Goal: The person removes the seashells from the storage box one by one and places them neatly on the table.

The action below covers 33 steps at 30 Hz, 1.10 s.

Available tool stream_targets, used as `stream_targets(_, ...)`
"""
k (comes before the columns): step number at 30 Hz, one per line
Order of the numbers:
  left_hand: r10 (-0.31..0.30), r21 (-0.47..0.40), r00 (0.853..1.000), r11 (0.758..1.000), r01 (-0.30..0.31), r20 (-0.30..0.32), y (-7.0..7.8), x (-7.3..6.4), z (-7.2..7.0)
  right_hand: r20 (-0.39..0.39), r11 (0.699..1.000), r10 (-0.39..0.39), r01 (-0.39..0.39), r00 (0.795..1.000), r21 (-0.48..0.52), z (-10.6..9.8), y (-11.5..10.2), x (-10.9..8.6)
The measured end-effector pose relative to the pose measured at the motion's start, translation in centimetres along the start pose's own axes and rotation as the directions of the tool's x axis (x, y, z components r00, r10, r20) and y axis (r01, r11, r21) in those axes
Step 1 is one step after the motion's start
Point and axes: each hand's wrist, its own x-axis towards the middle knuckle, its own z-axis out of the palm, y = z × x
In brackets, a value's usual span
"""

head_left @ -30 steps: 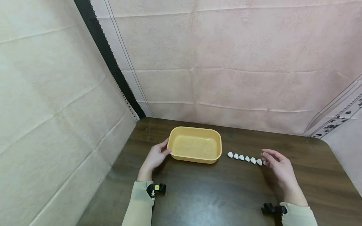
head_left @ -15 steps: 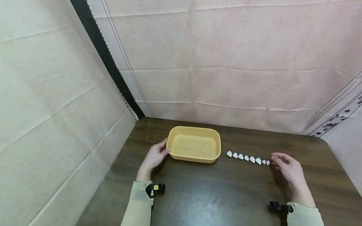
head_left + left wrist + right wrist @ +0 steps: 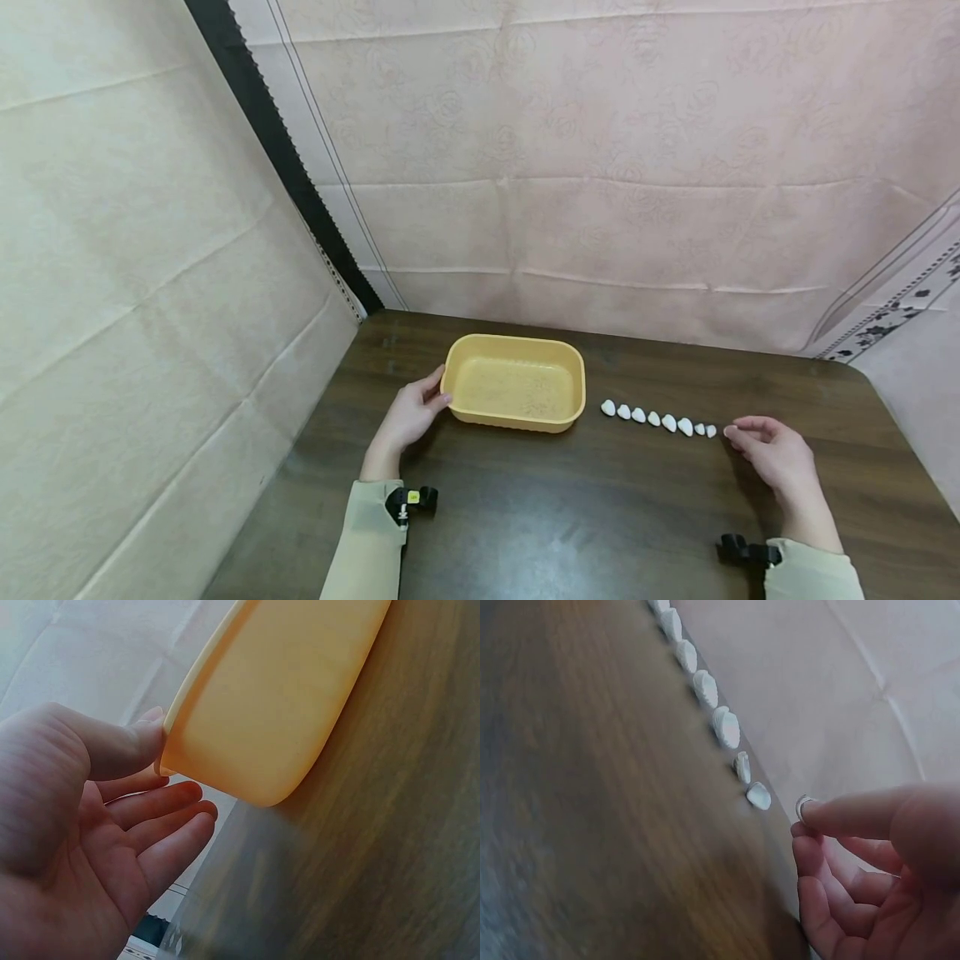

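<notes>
At the left end of the yellow plastic basin, my left hand pinches the rim between thumb and index finger. The left wrist view shows the other fingers of the left hand beneath the basin's edge. A row of several small white seashells runs to the right of the basin. My right hand is at the row's right end. There it pinches one more white seashell between thumb and fingers, just past the last seashell in the row. The fingers partly hide the pinched one.
Everything stands on a dark brown wooden table. Pale patterned cloth hangs along the back edge, with more cloth on the left side. A black camera mount sits on the right wrist.
My right hand has moved rightward along the row and then slightly down toward the table. Two small seashells at the row's end are now uncovered. The left hand stays at the basin.
</notes>
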Motion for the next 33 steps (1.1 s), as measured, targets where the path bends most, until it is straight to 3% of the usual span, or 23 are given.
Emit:
stream_targets(10,-0.01,0.008,1.0,1.0,0.011,-0.004,0.22,0.1,-0.05,-0.043,0.988,-0.058,0.052,0.997,-0.144,0.25,0.14,0.08)
stream_targets(33,-0.019,0.007,1.0,1.0,0.019,-0.009,0.19,0.02,0.03,-0.055,0.988,-0.006,-0.003,0.998,-0.157,0.68,-0.35,-0.1)
